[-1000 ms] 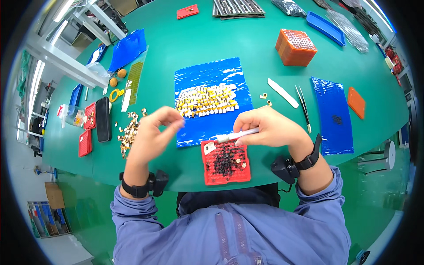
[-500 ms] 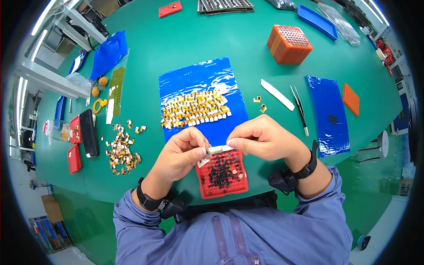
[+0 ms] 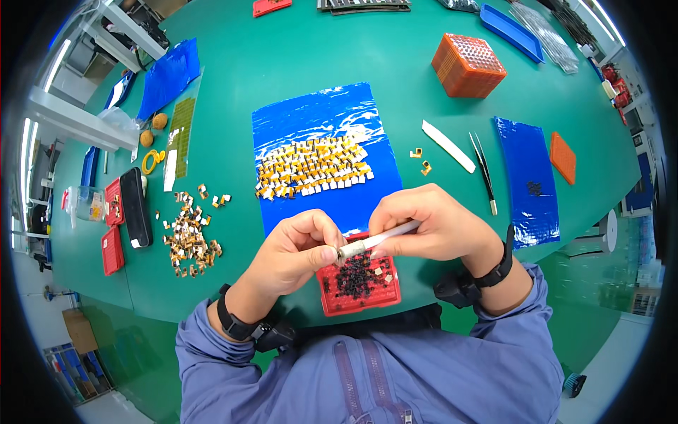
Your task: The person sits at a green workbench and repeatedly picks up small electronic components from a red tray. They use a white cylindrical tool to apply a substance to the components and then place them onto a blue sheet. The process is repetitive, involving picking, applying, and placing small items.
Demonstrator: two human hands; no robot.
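My right hand (image 3: 441,222) grips a slim white pen-like tool (image 3: 388,234) with a paler wrapped sleeve at its tip. The tool slants down to the left. At that tip, the thumb and fingers of my left hand (image 3: 300,247) are pinched together; a small brownish bit shows there, too small to name. Below both hands lies a red tray (image 3: 361,305) holding many tiny black parts (image 3: 357,279) and a few pale pieces. Just beyond them, a blue sheet (image 3: 318,106) carries rows of small white-and-gold parts (image 3: 314,166).
A loose heap of white-and-gold parts (image 3: 189,237) lies left, beside a black case (image 3: 135,208) and small red trays (image 3: 112,251). Tweezers (image 3: 484,173), a white strip (image 3: 448,146) and a second blue sheet (image 3: 526,162) lie right. An orange box stack (image 3: 468,67) stands farther back.
My right hand has shifted its grip, and the tool now slants up between its fingers with more of the shaft showing. My left hand stays pinched at the tip. The whole view has shifted slightly.
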